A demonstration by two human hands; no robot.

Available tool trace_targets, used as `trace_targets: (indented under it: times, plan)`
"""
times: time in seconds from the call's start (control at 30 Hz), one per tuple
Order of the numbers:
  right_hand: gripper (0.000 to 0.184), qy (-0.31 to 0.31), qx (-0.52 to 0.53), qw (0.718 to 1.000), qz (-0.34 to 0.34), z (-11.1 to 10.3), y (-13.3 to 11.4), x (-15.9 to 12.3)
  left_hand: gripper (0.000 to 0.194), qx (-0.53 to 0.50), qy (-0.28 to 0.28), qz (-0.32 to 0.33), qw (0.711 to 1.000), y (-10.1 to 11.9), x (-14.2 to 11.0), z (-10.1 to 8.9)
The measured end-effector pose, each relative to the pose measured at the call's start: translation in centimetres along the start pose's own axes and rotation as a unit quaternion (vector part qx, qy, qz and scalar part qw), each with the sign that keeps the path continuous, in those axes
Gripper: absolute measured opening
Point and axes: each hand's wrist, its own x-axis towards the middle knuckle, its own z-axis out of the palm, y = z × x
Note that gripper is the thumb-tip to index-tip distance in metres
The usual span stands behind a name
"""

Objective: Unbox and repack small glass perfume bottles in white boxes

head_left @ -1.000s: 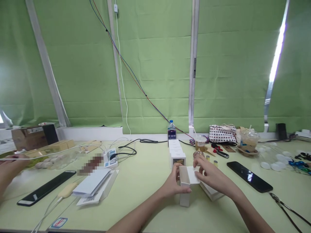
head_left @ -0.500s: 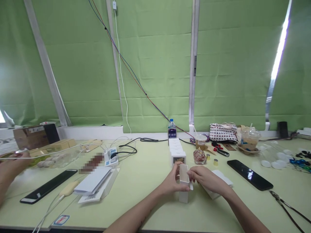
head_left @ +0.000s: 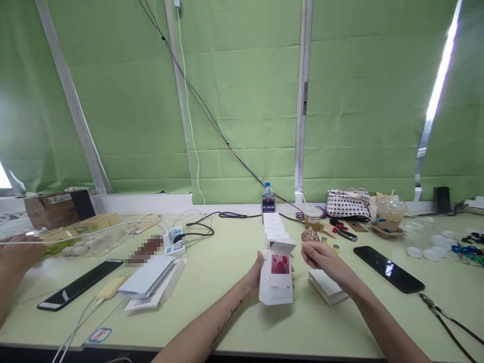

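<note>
My left hand (head_left: 254, 275) is closed around a small white cardboard box (head_left: 278, 290), which is tilted to show a pink berry picture on its face. The box's top flap stands up and open. My right hand (head_left: 319, 257) hovers just right of the box, its fingers curled together; anything inside them is hidden. Behind those fingers a decorated round jar (head_left: 310, 235) is partly covered. Under my right wrist lies a stack of flat white cartons (head_left: 327, 286). A row of white boxes (head_left: 273, 224) stands beyond my left hand.
Phones (head_left: 389, 268) lie right and left, and pliers (head_left: 434, 305) at the right edge. Folded white cartons (head_left: 147, 277) and a power strip (head_left: 175, 242) are on the left. Drink cups (head_left: 313, 221) stand at the back. Another person's hand (head_left: 22, 252) is at far left.
The white box has turned so its printed face and raised flap show. My right hand has come off the box and moved up and right, in front of the jar.
</note>
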Motion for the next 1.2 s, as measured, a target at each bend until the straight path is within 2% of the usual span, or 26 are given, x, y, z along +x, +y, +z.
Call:
trace_targets:
  times: [0.17,0.27,0.37,0.43,0.5,0.57,0.67,0.77,0.83,0.93,1.03,1.2]
  plan:
    - [0.041,0.051,-0.018,0.998,-0.014,0.1,0.4,0.3,0.09,-0.031,-0.018,-0.036,0.999,0.0,-0.3,-0.4]
    - [0.044,0.078,-0.04,0.996,-0.022,0.3,0.0,0.1,0.083,-0.002,-0.015,-0.04,0.999,0.0,-0.2,-0.3]
    - [0.045,0.057,-0.017,0.998,-0.024,0.2,-0.4,-0.1,0.077,0.058,-0.001,0.011,0.998,0.2,-0.2,0.3]
    - [0.048,0.07,-0.011,0.997,-0.032,0.1,-0.5,-0.1,0.081,0.107,0.018,0.063,0.992,0.5,-0.2,0.9]
    - [0.05,0.079,-0.04,0.995,-0.041,0.0,-0.4,-0.1,0.081,0.143,0.044,0.107,0.983,0.7,-0.1,1.3]
    - [0.049,0.062,-0.087,0.994,-0.039,0.1,-0.3,-0.1,0.078,0.181,0.07,0.138,0.971,0.8,-0.1,1.6]
    - [0.048,0.043,-0.126,0.991,-0.03,0.3,-0.4,-0.1,0.082,0.248,0.077,0.156,0.953,0.7,-0.1,1.7]
    - [0.051,0.067,-0.139,0.988,-0.029,0.6,-0.6,-0.2,0.087,0.306,0.065,0.169,0.935,0.2,0.0,1.8]
    - [0.047,0.08,-0.174,0.982,-0.01,0.6,-0.6,-0.3,0.089,0.341,0.065,0.174,0.922,0.0,0.0,1.8]
    - [0.035,0.062,-0.226,0.972,0.025,0.3,-0.2,-0.5,0.089,0.357,0.07,0.176,0.915,-0.2,-0.1,1.9]
    - [0.027,0.031,-0.229,0.972,0.051,-0.2,0.4,-0.6,0.088,0.332,0.062,0.173,0.925,-0.1,-0.2,1.9]
    - [0.034,-0.021,-0.25,0.963,0.095,-0.7,0.8,-0.7,0.088,0.328,0.056,0.15,0.931,-0.2,0.0,1.7]
